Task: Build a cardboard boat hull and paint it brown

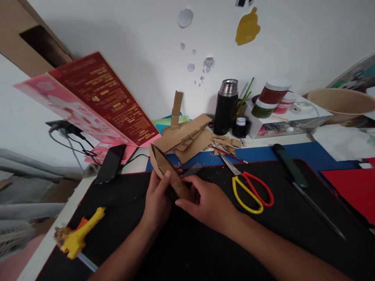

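A folded cardboard piece (172, 175) with raised sides is held between both hands over the black mat. My left hand (158, 197) grips its left side, thumb laid on the near wall. My right hand (206, 199) pinches its lower right end between thumb and fingers. The fingers under the cardboard are partly hidden. Just right of my right hand lie scissors (247, 189) with one yellow and one red handle, blades apart. Behind the held piece is a pile of cut cardboard strips (193, 136).
A yellow glue gun (79, 234) lies at the left, below a black phone (111, 164). A long knife (310, 203) with a dark green handle lies at the right. A black thermos (226, 109), paint jars (272, 95) and a red card menu (105, 101) stand along the wall.
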The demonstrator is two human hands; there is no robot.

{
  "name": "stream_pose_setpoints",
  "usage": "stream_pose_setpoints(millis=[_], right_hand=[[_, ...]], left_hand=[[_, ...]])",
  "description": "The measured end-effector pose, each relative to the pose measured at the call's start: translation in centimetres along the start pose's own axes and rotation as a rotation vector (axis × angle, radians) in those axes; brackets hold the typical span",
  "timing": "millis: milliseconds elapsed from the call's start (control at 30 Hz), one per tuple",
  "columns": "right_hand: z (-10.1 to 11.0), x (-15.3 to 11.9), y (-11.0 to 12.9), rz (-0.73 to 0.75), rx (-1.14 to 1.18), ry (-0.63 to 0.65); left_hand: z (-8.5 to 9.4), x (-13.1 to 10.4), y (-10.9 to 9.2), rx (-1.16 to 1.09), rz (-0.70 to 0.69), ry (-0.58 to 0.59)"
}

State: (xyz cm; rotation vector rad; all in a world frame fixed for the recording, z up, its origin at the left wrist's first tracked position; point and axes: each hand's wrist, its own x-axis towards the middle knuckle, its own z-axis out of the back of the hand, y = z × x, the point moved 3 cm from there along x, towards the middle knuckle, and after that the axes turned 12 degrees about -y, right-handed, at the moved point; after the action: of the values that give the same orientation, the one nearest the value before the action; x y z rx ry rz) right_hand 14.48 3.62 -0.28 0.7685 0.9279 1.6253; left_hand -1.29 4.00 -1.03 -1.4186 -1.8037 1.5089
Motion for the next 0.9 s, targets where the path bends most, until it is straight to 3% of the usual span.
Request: stream_pose_setpoints(millis=[600,900], right_hand=[[-0.05,-0.06,0.01,-0.006,-0.033,-0.002],[0.1,0.1,-0.16,-0.018,0.033,-0.054]], left_hand=[[-0.07,-0.16,0.02,-0.018,0.073,0.01],[0.35,0.39,0.4,-0.101,0.068,0.106]])
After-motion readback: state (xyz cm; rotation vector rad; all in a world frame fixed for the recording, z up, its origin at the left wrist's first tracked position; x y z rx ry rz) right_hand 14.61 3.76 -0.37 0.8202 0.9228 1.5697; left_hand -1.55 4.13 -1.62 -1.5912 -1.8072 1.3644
